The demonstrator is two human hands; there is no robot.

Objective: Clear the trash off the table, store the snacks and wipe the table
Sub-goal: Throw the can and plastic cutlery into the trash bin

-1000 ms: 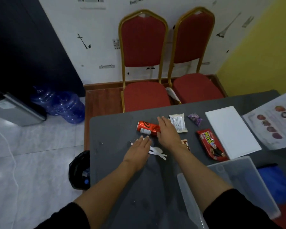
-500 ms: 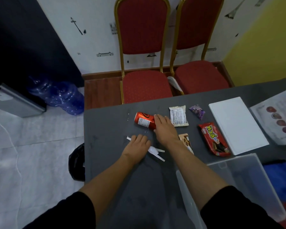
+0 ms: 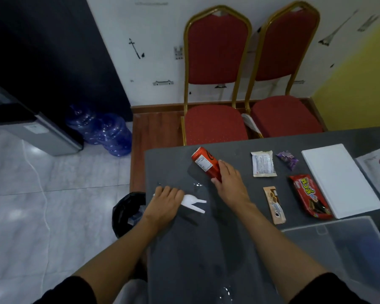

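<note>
The person stands at a dark grey table [image 3: 206,249] and both forearms reach over it. The right hand [image 3: 229,183] closes its fingers [image 3: 225,170] around the lower end of a red can [image 3: 205,164], which is tilted, with its top toward the far left; whether the can touches the table cannot be told. The left hand [image 3: 166,204] lies palm down near the left edge of the table, with curled fingers [image 3: 168,191] pressing on white plastic cutlery [image 3: 193,202]; the handles stick out to the right from under the hand. To the right of the can, well apart from it, lie a white snack packet [image 3: 263,164], a small purple wrapper [image 3: 287,159], a brown biscuit packet [image 3: 274,205] and a red snack bag [image 3: 309,196]. A white board [image 3: 340,178] lies just beside the red bag. A clear plastic container [image 3: 342,255] stands at the near right part of the table. On the floor, against the left edge of the table, is a black trash bin [image 3: 127,211].
</note>
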